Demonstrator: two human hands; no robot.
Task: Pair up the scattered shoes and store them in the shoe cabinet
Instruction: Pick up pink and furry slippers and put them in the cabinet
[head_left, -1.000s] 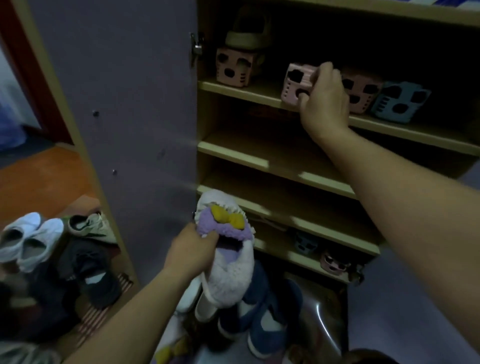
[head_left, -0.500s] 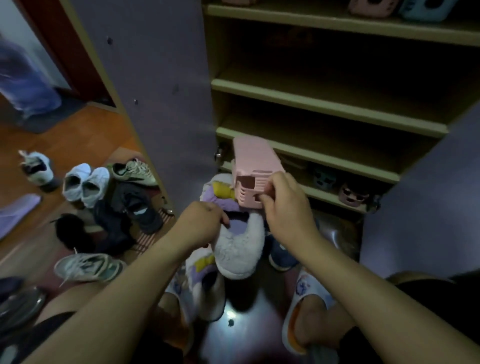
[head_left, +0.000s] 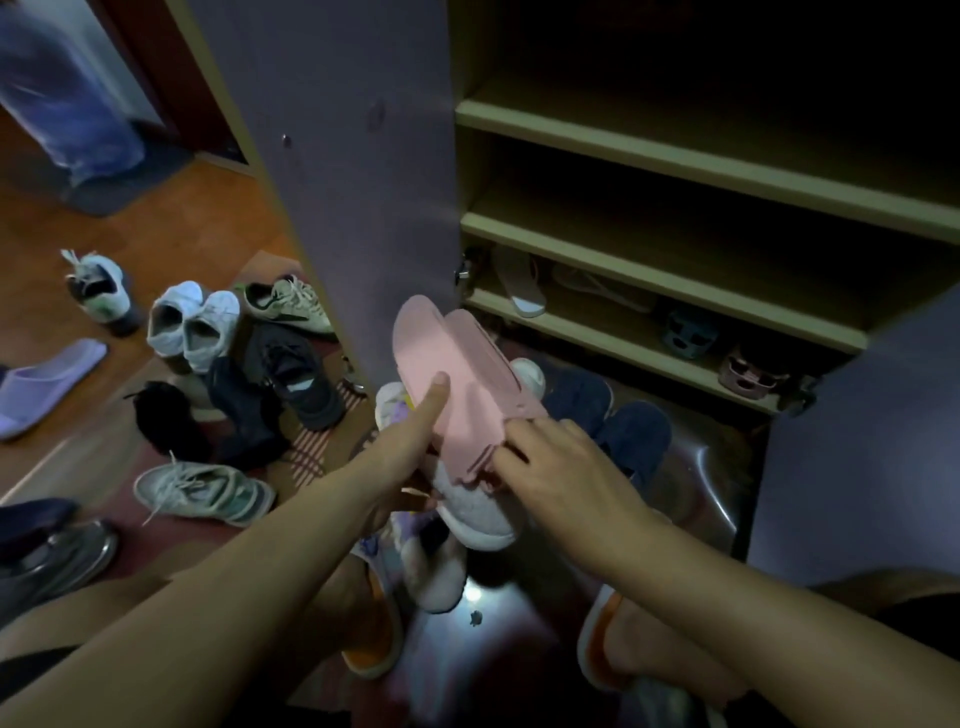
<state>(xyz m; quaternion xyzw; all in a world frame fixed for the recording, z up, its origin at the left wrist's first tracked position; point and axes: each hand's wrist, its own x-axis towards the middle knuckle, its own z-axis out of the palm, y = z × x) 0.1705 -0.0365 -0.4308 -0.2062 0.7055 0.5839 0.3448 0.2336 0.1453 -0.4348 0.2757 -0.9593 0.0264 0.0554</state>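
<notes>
The pink shoe holder (head_left: 457, 379), on an upper cabinet shelf a second ago, is now held between both hands above the fluffy white slipper (head_left: 475, 506); it is pinched at its near end by the right hand (head_left: 556, 467), and steadied by the left hand (head_left: 410, 441), thumb flat along its side while the slipper is gripped beneath; loading into the holder seems next.
</notes>
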